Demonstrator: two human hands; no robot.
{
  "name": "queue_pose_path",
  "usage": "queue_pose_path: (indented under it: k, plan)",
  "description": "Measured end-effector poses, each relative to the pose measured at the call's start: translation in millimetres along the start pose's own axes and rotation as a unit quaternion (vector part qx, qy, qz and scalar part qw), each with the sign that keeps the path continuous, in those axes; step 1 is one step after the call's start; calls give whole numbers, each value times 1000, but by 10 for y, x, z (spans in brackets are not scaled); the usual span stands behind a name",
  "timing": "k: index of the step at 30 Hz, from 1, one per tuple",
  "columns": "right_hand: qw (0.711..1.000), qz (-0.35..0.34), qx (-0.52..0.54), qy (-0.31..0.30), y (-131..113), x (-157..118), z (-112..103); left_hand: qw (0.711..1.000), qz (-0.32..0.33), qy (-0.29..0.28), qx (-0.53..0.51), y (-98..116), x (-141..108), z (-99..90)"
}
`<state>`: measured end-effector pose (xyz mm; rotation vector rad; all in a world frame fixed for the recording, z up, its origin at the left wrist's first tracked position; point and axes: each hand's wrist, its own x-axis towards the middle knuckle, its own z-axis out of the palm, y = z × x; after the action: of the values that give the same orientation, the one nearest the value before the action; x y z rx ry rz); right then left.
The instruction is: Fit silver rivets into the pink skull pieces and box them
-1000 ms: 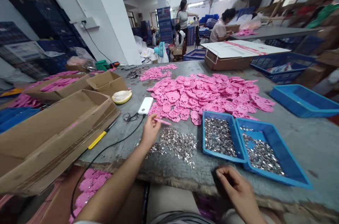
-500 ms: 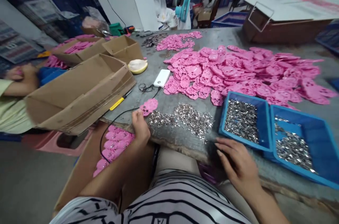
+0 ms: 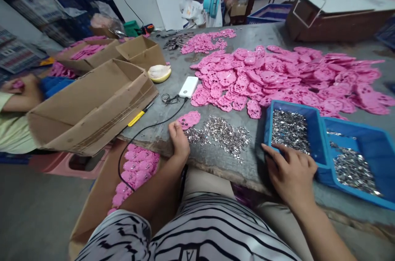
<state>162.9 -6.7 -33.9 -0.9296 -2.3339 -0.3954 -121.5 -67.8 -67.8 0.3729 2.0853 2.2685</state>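
Note:
My left hand (image 3: pixel 179 139) pinches the edge of a pink piece (image 3: pixel 189 120) near the table's front edge. Beside that piece lies a loose pile of small shiny metal parts (image 3: pixel 228 134). My right hand (image 3: pixel 290 170) is spread over the front rim of a blue bin (image 3: pixel 268 123) that holds more metal parts; its fingertips reach toward the parts and nothing shows in its grasp. Another blue bin (image 3: pixel 382 150) with similar parts adjoins it on the right. Behind them spreads a large heap of pink pieces (image 3: pixel 277 74).
A white power bank (image 3: pixel 189 87) with a black cable, a yellow-handled tool (image 3: pixel 136 118) and cardboard boxes (image 3: pixel 92 109) are at the left. An open carton below holds pink pieces (image 3: pixel 135 170). Another person's arm (image 3: pixel 29 96) shows at far left.
My left hand and the pink piece have moved right, closer to the metal pile. My right hand has moved up and right onto the blue bin's rim. The view has shifted slightly.

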Motion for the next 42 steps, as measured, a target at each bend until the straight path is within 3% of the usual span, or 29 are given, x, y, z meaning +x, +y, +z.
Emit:
queue_pose_path:
  k: [5, 7, 9, 12, 15, 18, 23, 29, 37, 42]
  plan:
    - [1000, 10, 5, 18, 63, -16, -53, 1000, 2, -3, -6, 12, 3, 57]
    - [998, 11, 23, 54, -3, 2, -75, 1000, 2, 1, -9, 14, 17, 44]
    - [993, -32, 89, 69, -131, 56, -58, 1000, 1, 4, -10, 14, 36, 24]
    - [971, -128, 199, -9, -387, 239, 97, 1000, 1, 10, -12, 12, 67, -5]
    - [959, -162, 207, -109, -608, 530, 379, 1000, 3, 17, -15, 5, 83, -25]
    - [944, -194, 204, -171, -734, 810, 645, 1000, 3, 18, -21, -6, 82, -36]
    - [934, -226, 195, -198, -828, 982, 857, 999, 0, 22, -28, -12, 76, -34]
    - [933, -272, 130, -197, -852, 1023, 874, 1000, -1, 16, -19, 9, 69, -20]
    - [938, -221, 82, -255, -678, 1171, 817, 1000, 8, 6, -12, 7, 70, -24]
    - [946, -184, 109, -243, -790, 1208, 820, 1000, 10, 5, -7, 7, 65, -11]
